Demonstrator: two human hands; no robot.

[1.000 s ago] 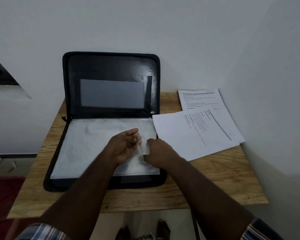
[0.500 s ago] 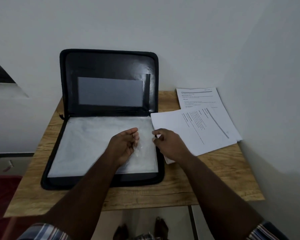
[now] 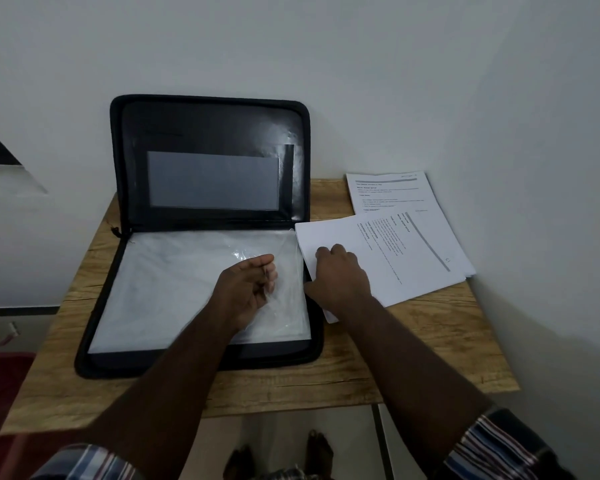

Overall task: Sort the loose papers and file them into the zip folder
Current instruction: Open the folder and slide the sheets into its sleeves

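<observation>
The two printed sheets bore text too small and blurred to read. The rear sheet [image 3: 392, 192] showed bold headings and lines of print; the upper sheet [image 3: 395, 254], turned sideways, showed the same. No wording could be made out.

I saw a glossy black zip folder [image 3: 208, 133] with crinkly clear plastic sleeves [image 3: 174, 282], matt white printed papers [image 3: 395, 258], and a grainy wood-look surface [image 3: 291, 386].

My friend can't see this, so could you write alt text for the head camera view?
Left hand pinches a clear sleeve in an open black zip folder; right hand rests on loose papers on a wooden table.
</observation>
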